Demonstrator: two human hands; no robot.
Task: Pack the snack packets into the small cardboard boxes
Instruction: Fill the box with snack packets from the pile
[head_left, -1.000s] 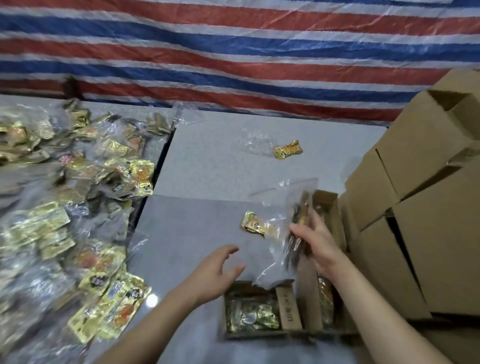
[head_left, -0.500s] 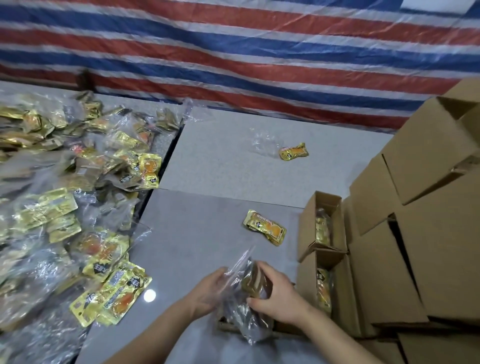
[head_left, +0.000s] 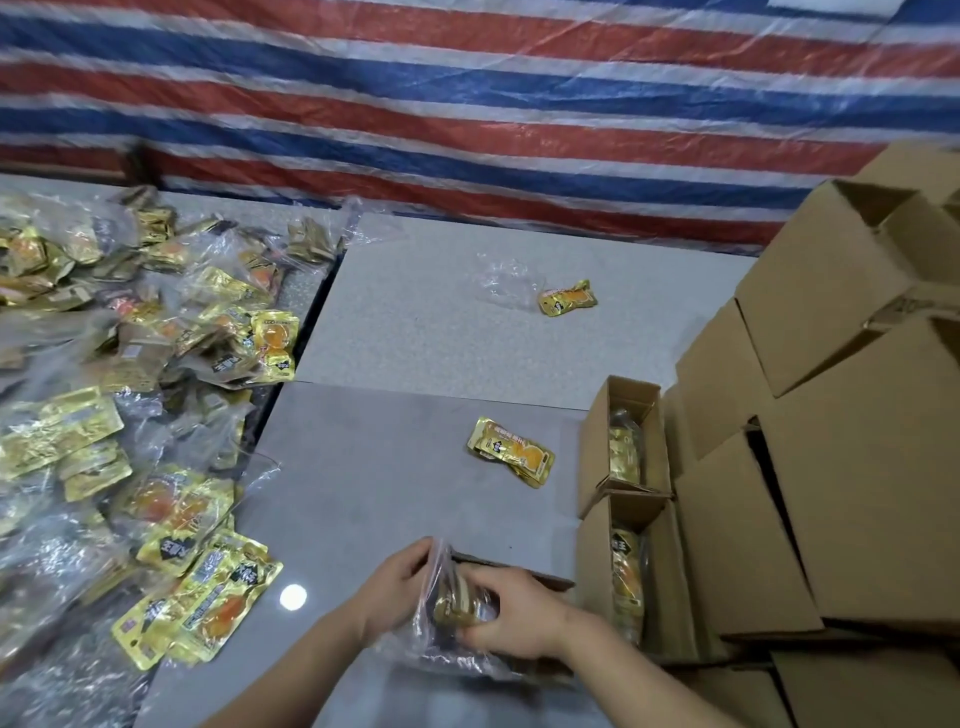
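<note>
A clear plastic bag (head_left: 441, 618) of gold snack packets is gripped by the right hand (head_left: 511, 613), whose fingers are curled over its top, and is pinched at its left edge by the left hand (head_left: 397, 584). The bag is held low over a small cardboard box (head_left: 540, 578) at the near edge of the bench (head_left: 374, 467); most of that box is hidden by the hands and the bag, so its contents cannot be told.

Just beyond the hands a loose gold and orange packet (head_left: 511, 451) lies flat on the grey surface, and farther back a second packet (head_left: 566, 298) lies beside a crumpled clear wrapper (head_left: 501, 280).

To the right two open small boxes are set one behind the other: the nearer box (head_left: 597, 566) and the farther box (head_left: 597, 431) each hold upright gold packets. Touching them on the right, a stack of larger cardboard cartons (head_left: 831, 467) is piled up.

On the left a wide heap of bagged packets (head_left: 130, 415) is spread across the bench, well apart from the boxes.

Behind everything a red, white and blue striped tarpaulin (head_left: 467, 104) is hung as the back wall
</note>
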